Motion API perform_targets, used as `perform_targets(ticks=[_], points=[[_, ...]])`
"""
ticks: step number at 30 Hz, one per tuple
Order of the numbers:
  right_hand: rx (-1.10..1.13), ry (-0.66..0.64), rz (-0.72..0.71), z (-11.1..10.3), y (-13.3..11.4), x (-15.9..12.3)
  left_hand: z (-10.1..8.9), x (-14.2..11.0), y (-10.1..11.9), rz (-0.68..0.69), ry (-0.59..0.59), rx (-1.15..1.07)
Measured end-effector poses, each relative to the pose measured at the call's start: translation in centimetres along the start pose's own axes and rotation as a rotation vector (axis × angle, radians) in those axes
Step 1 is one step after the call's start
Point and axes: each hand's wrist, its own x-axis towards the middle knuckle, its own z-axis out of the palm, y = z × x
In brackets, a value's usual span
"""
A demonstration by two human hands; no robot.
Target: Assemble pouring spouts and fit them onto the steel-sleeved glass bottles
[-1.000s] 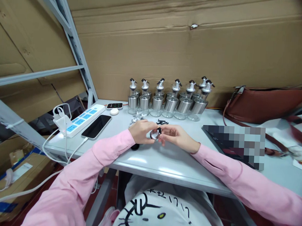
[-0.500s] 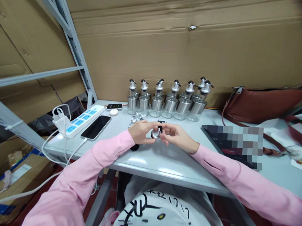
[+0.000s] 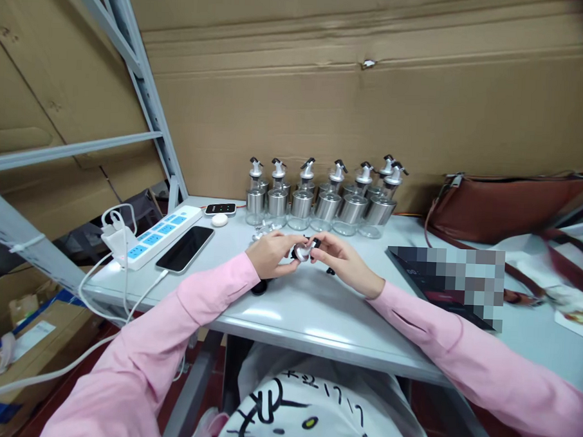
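Note:
Both my hands meet over the middle of the grey table (image 3: 316,310). My left hand (image 3: 269,254) and my right hand (image 3: 345,264) together pinch a small round silver cap with a black spout part (image 3: 301,252) between their fingertips. A small black piece (image 3: 330,271) lies on the table just under my right hand, and a dark round piece (image 3: 259,286) sits beneath my left wrist. Behind my hands stands a row of several glass oil bottles (image 3: 321,204) with steel collars and black-and-white pourers.
At the left lie a white power strip (image 3: 158,229) with a charger plugged in, a black phone (image 3: 184,248), a small device (image 3: 220,208) and a white pebble-shaped case (image 3: 219,220). A brown bag (image 3: 504,205) sits at the right, behind a blurred-out area. Cardboard backs the table.
My hands have lifted slightly and shifted away from me with the cap, which has turned between my fingers. The view has tilted a little; the small black piece under my right hand is now exposed.

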Motion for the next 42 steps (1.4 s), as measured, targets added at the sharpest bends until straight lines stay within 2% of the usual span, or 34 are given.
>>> perform_targets(ticks=[5,10,17,23,27,30,33,35,37,38,39,42], points=[[0.119,0.079,-0.003,-0.1,0.0,0.1,0.0,-0.1,0.0,0.005,0.007,-0.019],[0.296,0.151,0.054,-0.2,-0.2,0.4,0.1,-0.3,-0.1,0.017,0.031,-0.031],[0.248,0.061,0.064,0.2,-1.2,0.0,0.0,-0.2,0.1,-0.032,-0.002,-0.026],[0.255,-0.008,-0.016,0.2,-4.3,-0.2,0.1,-0.3,0.0,-0.078,-0.037,-0.034],[-0.064,0.070,-0.143,-1.4,-7.2,1.4,0.4,-0.5,-0.3,-0.062,-0.026,-0.044],[-0.277,0.217,-0.267,-3.5,-9.2,3.5,0.5,-0.5,-0.3,-0.050,-0.011,-0.043],[-0.536,0.403,-0.233,-6.6,-10.2,6.4,0.4,-0.4,-0.2,-0.054,-0.010,-0.038],[-0.801,0.486,-0.205,-9.3,-10.2,8.6,0.3,-0.4,-0.1,-0.057,-0.020,-0.037],[-1.084,0.488,-0.130,-12.1,-9.9,10.9,0.3,-0.5,-0.1,-0.060,-0.030,-0.039],[-1.206,0.454,-0.024,-13.4,-9.6,12.0,0.3,-0.5,-0.2,-0.061,-0.033,-0.041],[-1.318,0.364,0.109,-14.5,-9.3,13.0,0.3,-0.5,-0.2,-0.061,-0.035,-0.041],[-1.359,0.219,0.250,-16.8,-8.2,15.3,0.4,-0.4,-0.2,-0.065,-0.051,-0.032]])
